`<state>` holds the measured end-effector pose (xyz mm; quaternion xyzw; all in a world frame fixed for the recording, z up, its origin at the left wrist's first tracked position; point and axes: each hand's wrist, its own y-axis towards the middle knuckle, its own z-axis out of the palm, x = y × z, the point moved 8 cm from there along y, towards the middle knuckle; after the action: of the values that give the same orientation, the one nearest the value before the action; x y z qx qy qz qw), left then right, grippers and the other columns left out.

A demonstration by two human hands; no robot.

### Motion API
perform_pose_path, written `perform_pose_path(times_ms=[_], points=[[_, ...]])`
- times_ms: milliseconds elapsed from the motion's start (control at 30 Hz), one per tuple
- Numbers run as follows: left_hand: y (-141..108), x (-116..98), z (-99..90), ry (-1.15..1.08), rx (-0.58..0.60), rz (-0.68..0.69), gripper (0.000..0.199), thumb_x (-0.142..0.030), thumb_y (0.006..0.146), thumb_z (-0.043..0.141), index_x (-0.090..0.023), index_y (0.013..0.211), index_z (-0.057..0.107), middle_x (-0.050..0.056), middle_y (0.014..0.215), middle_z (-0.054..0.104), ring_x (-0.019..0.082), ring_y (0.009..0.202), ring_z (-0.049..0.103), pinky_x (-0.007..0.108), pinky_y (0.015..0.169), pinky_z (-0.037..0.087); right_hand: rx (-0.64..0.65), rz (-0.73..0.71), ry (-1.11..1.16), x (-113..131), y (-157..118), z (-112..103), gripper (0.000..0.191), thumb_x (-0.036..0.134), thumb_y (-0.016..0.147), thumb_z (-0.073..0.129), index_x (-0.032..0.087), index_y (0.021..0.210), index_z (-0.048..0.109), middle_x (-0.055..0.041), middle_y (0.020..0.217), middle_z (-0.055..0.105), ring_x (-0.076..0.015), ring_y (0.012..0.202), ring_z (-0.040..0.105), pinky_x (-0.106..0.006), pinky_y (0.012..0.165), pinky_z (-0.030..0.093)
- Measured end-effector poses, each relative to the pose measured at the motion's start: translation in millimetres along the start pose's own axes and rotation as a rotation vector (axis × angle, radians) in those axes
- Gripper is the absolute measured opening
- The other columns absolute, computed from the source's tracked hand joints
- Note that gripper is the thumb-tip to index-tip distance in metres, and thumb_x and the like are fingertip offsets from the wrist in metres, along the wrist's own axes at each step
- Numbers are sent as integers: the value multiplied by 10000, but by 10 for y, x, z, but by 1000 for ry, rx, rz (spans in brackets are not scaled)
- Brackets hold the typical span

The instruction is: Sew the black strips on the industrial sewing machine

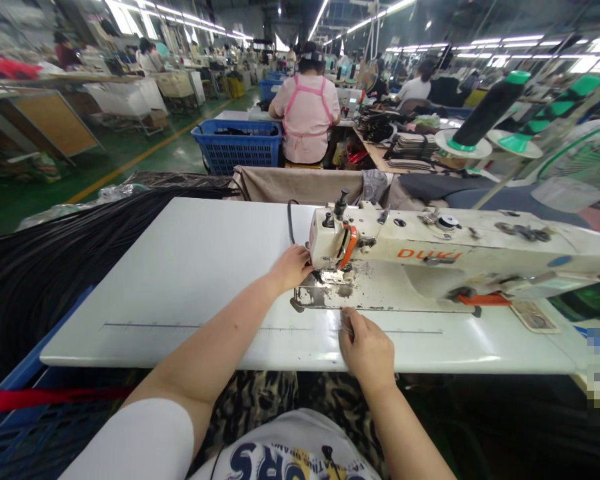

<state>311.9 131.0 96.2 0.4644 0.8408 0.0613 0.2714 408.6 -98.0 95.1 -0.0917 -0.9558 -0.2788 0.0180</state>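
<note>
A white sewing machine point(410, 253) with an orange lever by its needle stands on a pale worktable point(180, 280). My left hand point(291, 268) is at the left side of the needle area, fingers drawn together, their tips partly hidden by the machine head. Just behind it, a thin black strip or cord point(291, 223) curves down towards the machine. My right hand point(369, 347) rests at the front edge of the machine's metal bed point(380, 293), with thumb and fingers pinched. What either hand holds, if anything, is too small or hidden to make out.
Long black strips point(80, 247) are heaped at the left of the table, above a blue crate point(80, 427). Thread cones point(490, 113) and a fan point(585, 160) stand at the right. Ahead, a person in a pink apron point(307, 113) sits beside a blue basket point(240, 147).
</note>
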Motion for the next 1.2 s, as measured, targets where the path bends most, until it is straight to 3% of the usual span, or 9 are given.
perform_pose_path(times_ms=[167,367,633,867,1067,1200], points=[[-52,21,-61,50,2,26,153,-314,900,736,-212,989,808,80,1089,746,274,1044,645,427,964,479,2,1,-3,-8,-17,11,344,157,867,601,203,1199,677,-5,899,728,-205,766,641,-325,706,416],[-184,27,-117,35,-26,-82,70,-323,856,797,-274,905,806,17,1009,761,254,982,663,419,902,440,4,-2,0,-13,-24,8,358,145,856,619,196,1207,670,2,921,731,-200,775,639,-323,716,422],[-403,-92,-65,-159,-33,-180,65,-130,867,715,-191,851,731,29,947,681,198,926,637,324,842,482,11,10,-3,5,-13,-4,380,131,840,616,192,1211,672,7,924,733,-197,795,645,-326,714,420],[-540,-234,-31,-233,-27,-250,113,-76,837,715,-173,850,657,21,932,607,161,853,621,291,791,507,28,19,5,10,-13,-4,376,130,849,601,189,1215,666,0,918,735,-200,810,639,-325,726,408],[-680,-484,73,-167,32,-377,87,-112,877,658,-158,951,649,85,1071,606,201,944,661,337,881,570,12,24,28,15,-17,-8,366,120,843,606,182,1199,669,-10,928,734,-193,832,639,-316,723,393],[-709,-615,137,-126,63,-425,184,-130,905,610,-115,1083,653,138,1152,596,234,1024,659,361,960,564,28,34,26,-9,-29,32,373,118,838,627,188,1202,664,4,904,719,-192,827,629,-319,711,373]])
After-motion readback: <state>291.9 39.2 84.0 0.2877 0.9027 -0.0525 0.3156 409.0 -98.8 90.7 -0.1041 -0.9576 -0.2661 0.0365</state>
